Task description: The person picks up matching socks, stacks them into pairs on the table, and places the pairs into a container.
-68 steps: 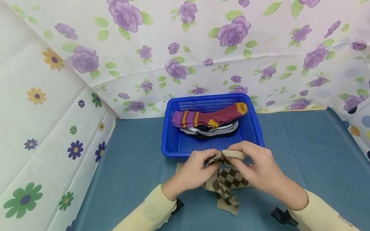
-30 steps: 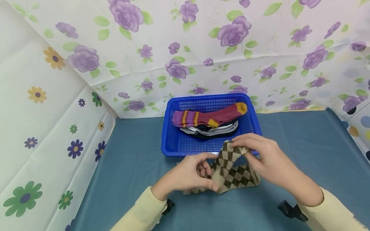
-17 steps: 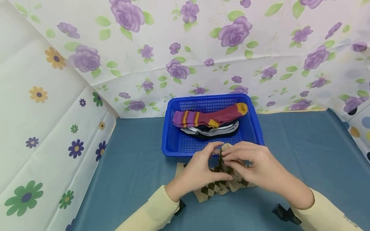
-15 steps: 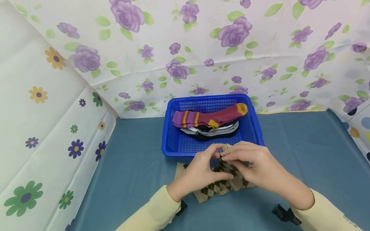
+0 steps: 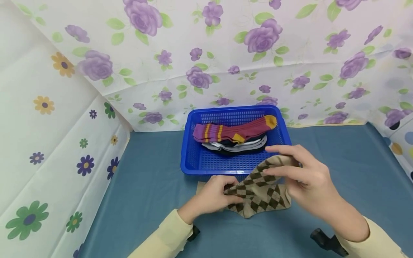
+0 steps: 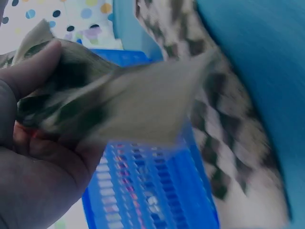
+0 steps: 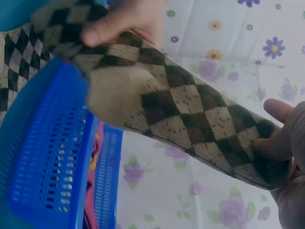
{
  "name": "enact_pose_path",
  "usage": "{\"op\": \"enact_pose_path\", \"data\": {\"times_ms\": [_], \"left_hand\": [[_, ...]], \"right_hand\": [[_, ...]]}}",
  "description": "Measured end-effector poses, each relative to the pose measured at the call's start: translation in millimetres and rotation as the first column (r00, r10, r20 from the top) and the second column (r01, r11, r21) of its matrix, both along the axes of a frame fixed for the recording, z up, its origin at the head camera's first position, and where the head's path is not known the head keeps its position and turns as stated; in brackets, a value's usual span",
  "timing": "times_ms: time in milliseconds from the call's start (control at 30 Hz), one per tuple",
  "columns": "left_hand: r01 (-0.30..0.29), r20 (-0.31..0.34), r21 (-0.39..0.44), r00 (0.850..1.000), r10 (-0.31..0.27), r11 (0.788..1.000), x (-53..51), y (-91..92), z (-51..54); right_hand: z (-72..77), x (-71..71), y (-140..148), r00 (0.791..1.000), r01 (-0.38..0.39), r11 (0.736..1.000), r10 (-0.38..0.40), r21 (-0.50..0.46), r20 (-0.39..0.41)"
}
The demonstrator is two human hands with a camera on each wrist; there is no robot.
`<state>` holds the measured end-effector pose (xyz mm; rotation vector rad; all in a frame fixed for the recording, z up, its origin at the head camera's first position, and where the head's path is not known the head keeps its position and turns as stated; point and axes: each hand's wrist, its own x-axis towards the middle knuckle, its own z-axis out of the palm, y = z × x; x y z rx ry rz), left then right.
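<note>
A brown-and-beige argyle sock (image 5: 258,179) is stretched at a slant between both hands, just in front of the blue basket. My left hand (image 5: 214,195) pinches it between thumb and fingers; past that grip, a plain beige end hangs loose in the left wrist view. At the other end, the right hand (image 5: 314,182) holds the sock with thumb and fingers, clearest in the right wrist view, where a beige heel patch (image 7: 114,90) also shows. Beneath it, a matching argyle sock (image 5: 277,200) lies flat on the table, partly covered by the left hand and the held sock.
Behind the hands stands the blue mesh basket (image 5: 206,172), against the floral backdrop (image 5: 226,82). Inside are purple-and-maroon socks with yellow bands (image 5: 248,132), lying over grey, white and black socks (image 5: 251,146). Blue-green cloth (image 5: 145,179) covers the table.
The hands, close together half a second ago, have spread apart; the right moved right, drawing the bunched sock out lengthwise. The lower sock and basket stay in place.
</note>
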<state>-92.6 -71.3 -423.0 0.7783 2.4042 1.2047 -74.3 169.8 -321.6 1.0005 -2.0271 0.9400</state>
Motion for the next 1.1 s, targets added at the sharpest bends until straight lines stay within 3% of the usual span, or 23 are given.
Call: {"op": "enact_pose_path", "data": {"times_ms": [100,267,433,600,733,833,933,1100], "left_hand": [[-0.042,-0.010,-0.044,0.999,0.041,0.998,-0.2,-14.1,-4.1],[-0.128,-0.072,-0.061,0.990,0.124,0.990,0.3,-44.1,-5.7],[-0.237,-0.057,-0.016,0.970,0.236,0.971,-0.7,-68.9,6.8],[-0.353,-0.023,0.060,0.935,0.355,0.934,-1.9,-83.0,19.9],[-0.418,-0.039,0.099,0.905,0.424,0.903,-1.1,-87.6,23.8],[-0.447,-0.023,0.125,0.891,0.453,0.886,0.0,-88.7,25.2],[-0.464,0.004,0.125,0.884,0.468,0.877,2.6,-89.7,24.5],[-0.473,-0.005,0.033,0.881,0.473,0.881,8.4,-91.4,18.4]], "right_hand": [[2.8,-0.8,6,0.999,0.034,0.999,-0.035,-0.029,-0.026],[-3.4,-1.3,17,0.994,0.106,0.994,-0.106,-0.016,0.006],[-17.4,3.6,30,0.972,0.215,0.976,-0.216,0.018,0.096],[-26.0,6.8,38,0.937,0.305,0.951,-0.307,0.040,0.164],[-34.2,10.1,44,0.924,0.320,0.943,-0.331,0.089,0.191],[-41.6,14.5,50,0.904,0.324,0.934,-0.352,0.147,0.242],[-50.1,18.5,56,0.882,0.319,0.926,-0.368,0.202,0.295],[-65.9,21.2,60,0.848,0.290,0.917,-0.380,0.275,0.371]]}}
